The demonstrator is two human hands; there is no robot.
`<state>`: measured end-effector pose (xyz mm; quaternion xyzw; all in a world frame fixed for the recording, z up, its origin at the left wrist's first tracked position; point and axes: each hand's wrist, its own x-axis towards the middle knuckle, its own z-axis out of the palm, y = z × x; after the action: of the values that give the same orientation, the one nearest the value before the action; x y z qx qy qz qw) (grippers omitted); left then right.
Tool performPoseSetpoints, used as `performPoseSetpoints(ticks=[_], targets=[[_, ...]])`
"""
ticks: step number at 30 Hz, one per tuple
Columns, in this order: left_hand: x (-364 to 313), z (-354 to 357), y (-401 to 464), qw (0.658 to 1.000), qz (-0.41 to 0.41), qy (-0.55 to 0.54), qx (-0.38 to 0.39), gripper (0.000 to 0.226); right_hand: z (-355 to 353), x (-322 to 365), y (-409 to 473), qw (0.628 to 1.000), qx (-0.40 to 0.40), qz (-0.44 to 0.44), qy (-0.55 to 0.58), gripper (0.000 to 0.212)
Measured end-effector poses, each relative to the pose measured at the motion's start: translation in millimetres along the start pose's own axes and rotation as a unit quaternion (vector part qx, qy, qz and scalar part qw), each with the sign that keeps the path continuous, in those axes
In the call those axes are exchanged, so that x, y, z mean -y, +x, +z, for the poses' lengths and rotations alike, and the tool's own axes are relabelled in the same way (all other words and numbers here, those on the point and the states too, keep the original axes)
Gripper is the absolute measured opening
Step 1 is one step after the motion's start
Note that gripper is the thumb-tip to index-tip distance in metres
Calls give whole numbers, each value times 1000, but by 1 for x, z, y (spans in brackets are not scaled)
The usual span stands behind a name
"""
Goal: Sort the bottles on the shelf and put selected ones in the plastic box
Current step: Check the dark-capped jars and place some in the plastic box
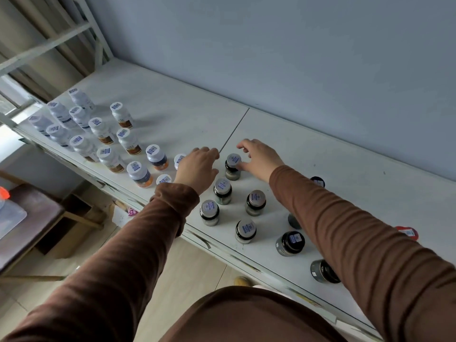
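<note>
Hands (199, 166) over shelf (283, 144) bottles (233, 166)

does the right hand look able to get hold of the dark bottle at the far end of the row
Probably yes. The right hand already hovers at the dark bottle, its fingers at the white cap, with nothing between them. The left hand is beside it, apart.
</note>
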<state>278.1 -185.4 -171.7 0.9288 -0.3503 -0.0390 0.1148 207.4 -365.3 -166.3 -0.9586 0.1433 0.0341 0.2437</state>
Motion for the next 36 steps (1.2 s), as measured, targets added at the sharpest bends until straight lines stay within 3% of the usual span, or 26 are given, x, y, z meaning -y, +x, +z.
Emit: performPoseSetpoints(ticks=[4,9,13,16,19,23,25,28,31,33,36], targets=[[0,9,12,1000,-6,15,15,36,21,4,13,999,38,2,-22,57],[0,16,15,1000,2,9,18,36,32,0,18,999,35,2,-11,44],[2,16,14,998,17,-63,-26,36,5,-8,22,985,20,43,167,34],[-6,8,10,976,16,-209,-60,39,-34,-6,14,929,22,83,360,33],[-22,-7,9,898,-22,-438,-40,42,-65,2,6,890,22,103,443,34],[-38,-24,8,711,-76,-698,40,28,-86,23,-2,892,-14,93,442,44],[-39,-31,6,623,-110,-770,83,36,-93,35,-5,897,-34,79,433,45],[-41,-37,2,572,-126,-802,118,45,-95,44,-11,909,-60,53,408,48],[-44,-41,-4,561,-134,-808,116,42,-94,47,-16,906,-74,42,414,49],[-44,-41,-9,582,-115,-800,87,35,-93,45,-17,906,-63,35,418,47],[-39,-41,-15,709,-65,-702,8,28,-90,39,-19,904,-32,18,427,38]])
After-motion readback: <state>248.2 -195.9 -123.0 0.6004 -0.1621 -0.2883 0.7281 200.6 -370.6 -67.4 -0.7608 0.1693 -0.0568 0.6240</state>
